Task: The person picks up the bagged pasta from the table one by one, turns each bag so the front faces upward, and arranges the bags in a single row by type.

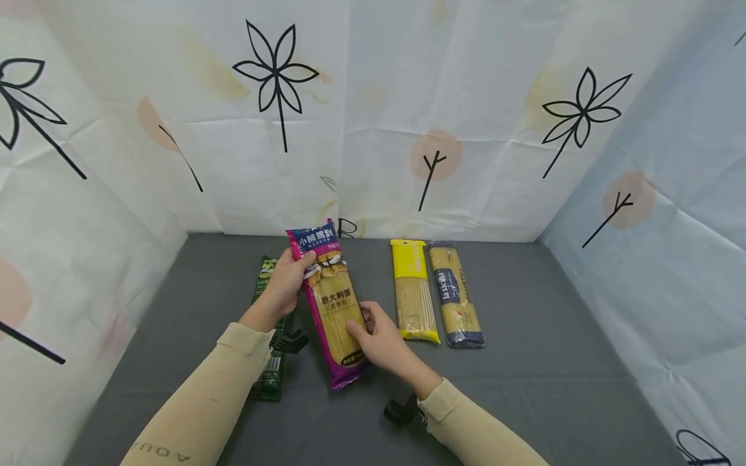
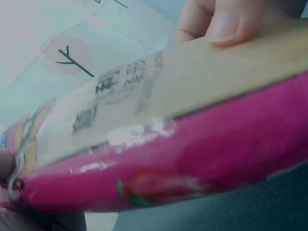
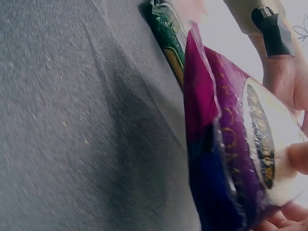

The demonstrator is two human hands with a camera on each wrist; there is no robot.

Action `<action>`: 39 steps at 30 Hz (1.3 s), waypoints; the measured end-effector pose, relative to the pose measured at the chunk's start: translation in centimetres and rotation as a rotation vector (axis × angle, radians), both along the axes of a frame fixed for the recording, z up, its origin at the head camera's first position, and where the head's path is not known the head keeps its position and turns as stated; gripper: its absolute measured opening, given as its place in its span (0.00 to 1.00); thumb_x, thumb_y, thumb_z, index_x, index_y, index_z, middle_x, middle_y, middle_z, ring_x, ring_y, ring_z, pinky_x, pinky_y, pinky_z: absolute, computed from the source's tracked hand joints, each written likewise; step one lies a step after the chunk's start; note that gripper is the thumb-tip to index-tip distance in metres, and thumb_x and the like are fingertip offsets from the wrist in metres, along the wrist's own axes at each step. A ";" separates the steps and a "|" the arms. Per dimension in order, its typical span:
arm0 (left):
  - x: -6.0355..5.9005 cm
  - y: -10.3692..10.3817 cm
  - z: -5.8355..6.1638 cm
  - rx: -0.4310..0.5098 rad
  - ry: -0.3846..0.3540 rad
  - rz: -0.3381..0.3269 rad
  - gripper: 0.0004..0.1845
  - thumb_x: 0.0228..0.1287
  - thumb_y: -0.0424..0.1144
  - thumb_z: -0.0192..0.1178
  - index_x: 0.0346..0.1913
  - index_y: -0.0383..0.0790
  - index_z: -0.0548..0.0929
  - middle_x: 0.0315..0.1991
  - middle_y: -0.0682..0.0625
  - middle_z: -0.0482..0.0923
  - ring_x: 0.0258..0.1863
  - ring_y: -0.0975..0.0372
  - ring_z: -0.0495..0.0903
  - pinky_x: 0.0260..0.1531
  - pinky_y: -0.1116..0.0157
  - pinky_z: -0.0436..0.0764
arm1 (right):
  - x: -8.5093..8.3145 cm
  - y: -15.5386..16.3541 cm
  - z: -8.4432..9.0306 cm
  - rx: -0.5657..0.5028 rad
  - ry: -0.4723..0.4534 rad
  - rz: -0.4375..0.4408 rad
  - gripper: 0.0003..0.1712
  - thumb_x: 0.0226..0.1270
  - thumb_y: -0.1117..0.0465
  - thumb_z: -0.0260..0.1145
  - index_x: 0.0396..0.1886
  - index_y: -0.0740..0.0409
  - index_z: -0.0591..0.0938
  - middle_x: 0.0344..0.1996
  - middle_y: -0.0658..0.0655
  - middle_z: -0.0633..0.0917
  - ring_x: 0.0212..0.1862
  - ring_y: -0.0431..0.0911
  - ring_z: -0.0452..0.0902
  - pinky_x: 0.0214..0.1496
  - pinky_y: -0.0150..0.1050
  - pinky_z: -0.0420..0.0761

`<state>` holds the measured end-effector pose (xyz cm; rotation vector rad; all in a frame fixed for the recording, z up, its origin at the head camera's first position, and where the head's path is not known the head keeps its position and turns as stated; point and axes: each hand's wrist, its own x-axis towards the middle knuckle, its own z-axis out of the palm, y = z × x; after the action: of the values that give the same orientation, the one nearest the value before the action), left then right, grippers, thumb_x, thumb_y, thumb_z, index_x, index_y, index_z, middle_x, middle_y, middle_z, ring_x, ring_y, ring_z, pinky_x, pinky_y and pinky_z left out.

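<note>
**Both hands on the pink pasta packet**

Right now you hold the pink pasta packet (image 1: pixel 330 304) at both ends, its top lifted toward the far wall and its bottom end low over the grey table (image 1: pixel 524 388). Your left hand (image 1: pixel 285 279) wraps the packet's upper left edge, just below the blue header, with the fingers curled behind it and the thumb at the front. Your right hand (image 1: pixel 379 336) grips the packet's lower right edge: the thumb lies across the clear window over the noodles and the fingers tuck underneath. In the left wrist view that thumb presses on the packet's face near its far end, and the pink side seam fills most of the picture.

Everything else sits around the packet. The green packet (image 1: pixel 269 362) lies flat just to its left, partly hidden under your left forearm; the right wrist view shows it right behind the pink one. The yellow packet (image 1: pixel 414 291) lies to its right, near but apart, and the dark blue labelled packet (image 1: pixel 456 294) lies just beyond that, the two side by side and almost touching.
</note>
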<state>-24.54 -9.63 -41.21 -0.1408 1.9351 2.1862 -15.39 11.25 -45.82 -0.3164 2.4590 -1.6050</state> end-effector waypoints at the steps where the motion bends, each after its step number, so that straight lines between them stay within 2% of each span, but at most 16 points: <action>1: 0.0 0.0 -0.1 -0.012 0.005 0.000 0.27 0.76 0.49 0.46 0.70 0.42 0.54 0.59 0.40 0.70 0.49 0.55 0.78 0.49 0.55 0.77 | 0.0 -0.1 -0.1 -0.017 -0.002 -0.003 0.30 0.74 0.49 0.57 0.67 0.62 0.63 0.48 0.58 0.76 0.46 0.48 0.79 0.44 0.44 0.81; 6: 0.0 0.4 -0.6 -0.063 0.030 -0.006 0.26 0.77 0.50 0.44 0.70 0.42 0.56 0.57 0.40 0.72 0.51 0.52 0.78 0.51 0.53 0.77 | 0.2 -0.4 -0.8 -0.073 0.003 -0.047 0.30 0.75 0.52 0.57 0.67 0.62 0.60 0.47 0.58 0.75 0.43 0.46 0.78 0.43 0.43 0.80; 11: -0.1 1.0 -1.0 -0.075 0.038 -0.015 0.27 0.76 0.47 0.48 0.69 0.40 0.57 0.55 0.38 0.74 0.49 0.52 0.80 0.49 0.54 0.79 | 0.2 -0.8 -1.3 -0.096 0.016 -0.120 0.27 0.74 0.55 0.58 0.65 0.61 0.62 0.45 0.58 0.75 0.40 0.46 0.77 0.42 0.42 0.79; 13: 0.0 1.3 -1.3 -0.077 0.042 -0.021 0.27 0.75 0.44 0.51 0.69 0.39 0.57 0.54 0.37 0.76 0.48 0.51 0.80 0.48 0.54 0.79 | 0.4 -1.0 -0.6 -0.104 0.019 -0.142 0.26 0.74 0.58 0.58 0.64 0.64 0.62 0.45 0.60 0.74 0.40 0.47 0.75 0.41 0.43 0.79; 18: 0.5 2.0 -2.7 -0.131 0.055 -0.080 0.29 0.73 0.40 0.54 0.70 0.40 0.56 0.53 0.36 0.77 0.47 0.50 0.80 0.46 0.52 0.80 | -0.1 -1.3 -0.5 -0.108 0.046 -0.201 0.25 0.73 0.63 0.57 0.64 0.68 0.62 0.44 0.62 0.74 0.40 0.48 0.73 0.39 0.42 0.77; 21: 1.0 2.6 -3.6 -0.202 0.057 -0.131 0.33 0.72 0.42 0.56 0.72 0.41 0.54 0.56 0.36 0.75 0.49 0.49 0.79 0.47 0.51 0.79 | -0.9 -1.4 -1.5 -0.106 0.049 -0.253 0.25 0.74 0.61 0.57 0.64 0.67 0.62 0.45 0.62 0.74 0.40 0.49 0.73 0.39 0.42 0.77; 25: 1.6 3.5 -5.0 -0.285 0.061 -0.164 0.37 0.71 0.43 0.57 0.75 0.41 0.51 0.60 0.38 0.72 0.52 0.50 0.78 0.48 0.50 0.78 | -1.6 -1.6 -1.8 -0.111 0.017 -0.323 0.25 0.74 0.61 0.56 0.64 0.66 0.61 0.46 0.64 0.74 0.42 0.51 0.74 0.41 0.44 0.77; 32: 2.3 5.2 -6.7 -0.339 0.079 -0.189 0.34 0.70 0.36 0.57 0.73 0.35 0.54 0.55 0.37 0.76 0.47 0.52 0.79 0.41 0.57 0.81 | -3.0 -1.5 -2.5 -0.142 -0.033 -0.416 0.21 0.75 0.63 0.54 0.62 0.65 0.62 0.47 0.63 0.75 0.43 0.51 0.78 0.41 0.43 0.81; 35: 2.4 5.5 -7.1 -0.368 0.074 -0.184 0.33 0.71 0.35 0.56 0.74 0.34 0.54 0.57 0.37 0.74 0.50 0.52 0.78 0.43 0.56 0.81 | -3.3 -1.5 -2.6 -0.113 -0.042 -0.429 0.21 0.75 0.63 0.54 0.62 0.65 0.62 0.46 0.64 0.76 0.43 0.51 0.78 0.41 0.44 0.80; 39: 2.4 5.7 -7.4 -0.393 0.068 -0.174 0.33 0.71 0.34 0.56 0.73 0.34 0.56 0.58 0.37 0.72 0.49 0.52 0.77 0.42 0.56 0.81 | -3.5 -1.3 -2.4 -0.034 -0.043 -0.430 0.25 0.74 0.61 0.55 0.65 0.66 0.62 0.49 0.65 0.75 0.47 0.53 0.76 0.47 0.48 0.78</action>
<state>-22.13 -3.95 -48.62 0.0402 2.2985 1.7046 -18.87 9.96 -48.26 0.2605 2.5928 -1.7827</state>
